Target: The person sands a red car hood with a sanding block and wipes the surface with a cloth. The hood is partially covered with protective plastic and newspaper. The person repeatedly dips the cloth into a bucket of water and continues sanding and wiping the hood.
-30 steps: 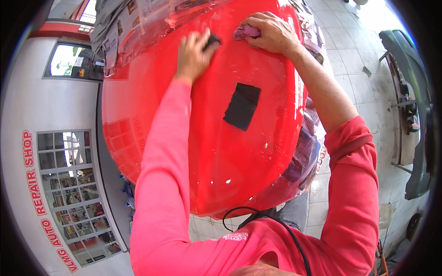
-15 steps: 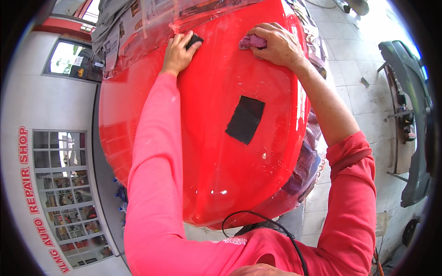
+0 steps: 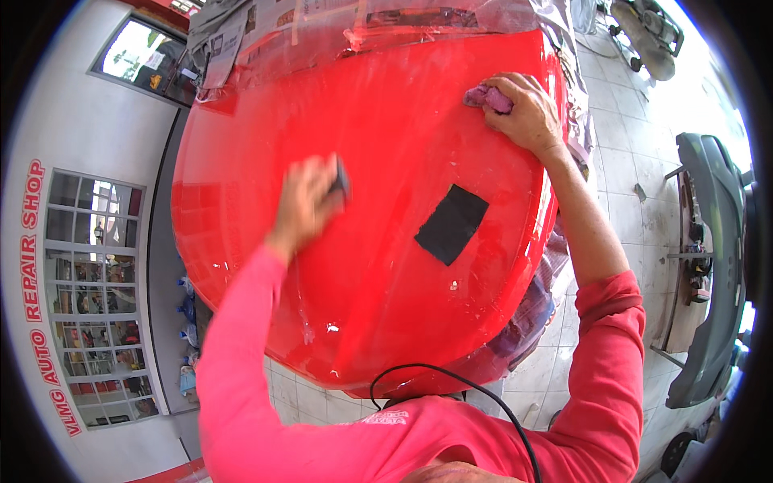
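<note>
A glossy, wet-looking red car hood (image 3: 386, 266) spreads out before me. Over its left half is my left hand (image 3: 306, 205), smeared by motion, its fingers closed on a small dark piece of sandpaper (image 3: 340, 179) pressed to the paint. My right hand (image 3: 527, 113) rests near the far right edge of the hood, wrapped round a crumpled pinkish-purple cloth (image 3: 488, 98). Between the two hands and nearer to me, a black sheet of sandpaper (image 3: 452, 225) lies flat on the hood.
Newspaper and clear plastic (image 3: 322, 18) cover the area beyond the hood and hang along its right side. A black cable (image 3: 435, 367) loops in front of my chest. On the right, a grey bumper (image 3: 713, 266) stands on the tiled floor; an air compressor (image 3: 648, 36) is behind it.
My left hand has slid toward me over the hood with the sandpaper. My right hand still holds the cloth near the right edge. The view has shifted somewhat.
</note>
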The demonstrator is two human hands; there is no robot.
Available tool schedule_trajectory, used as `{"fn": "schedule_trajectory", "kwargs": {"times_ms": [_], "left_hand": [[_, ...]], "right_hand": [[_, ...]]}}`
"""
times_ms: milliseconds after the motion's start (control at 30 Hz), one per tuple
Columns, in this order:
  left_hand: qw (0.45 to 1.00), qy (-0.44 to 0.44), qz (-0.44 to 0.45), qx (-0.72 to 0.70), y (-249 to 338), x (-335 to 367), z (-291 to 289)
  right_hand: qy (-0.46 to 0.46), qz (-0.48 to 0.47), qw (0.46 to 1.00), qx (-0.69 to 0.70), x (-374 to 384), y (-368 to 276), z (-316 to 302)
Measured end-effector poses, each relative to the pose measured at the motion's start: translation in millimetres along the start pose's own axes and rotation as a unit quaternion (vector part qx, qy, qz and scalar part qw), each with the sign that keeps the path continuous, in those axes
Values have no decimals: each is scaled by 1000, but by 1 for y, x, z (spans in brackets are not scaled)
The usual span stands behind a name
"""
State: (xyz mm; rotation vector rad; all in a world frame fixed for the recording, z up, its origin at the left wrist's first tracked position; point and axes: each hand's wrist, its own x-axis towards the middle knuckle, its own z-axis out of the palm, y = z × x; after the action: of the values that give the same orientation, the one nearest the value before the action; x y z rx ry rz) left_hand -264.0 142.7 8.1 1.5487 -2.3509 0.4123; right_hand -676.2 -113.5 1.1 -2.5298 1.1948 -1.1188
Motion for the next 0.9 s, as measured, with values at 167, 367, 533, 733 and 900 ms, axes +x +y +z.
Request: {"fn": "schedule_trajectory", "kwargs": {"times_ms": [167, 367, 533, 733, 900], "left_hand": [[977, 58, -185, 94, -117, 165, 56], [996, 22, -82, 15, 41, -4, 3], [997, -56, -56, -7, 93, -99, -50], [966, 37, -221, 133, -193, 99, 29], [975, 49, -202, 82, -93, 69, 33]], "right_hand": [[7, -26, 999, 21, 10, -6, 11], [9, -3, 1000, -13, 4, 17, 4], [-13, 23, 999, -25, 1, 10, 4], [1, -15, 999, 45, 10, -12, 11], [-1, -22, 1000, 17, 8, 8, 6]]}}
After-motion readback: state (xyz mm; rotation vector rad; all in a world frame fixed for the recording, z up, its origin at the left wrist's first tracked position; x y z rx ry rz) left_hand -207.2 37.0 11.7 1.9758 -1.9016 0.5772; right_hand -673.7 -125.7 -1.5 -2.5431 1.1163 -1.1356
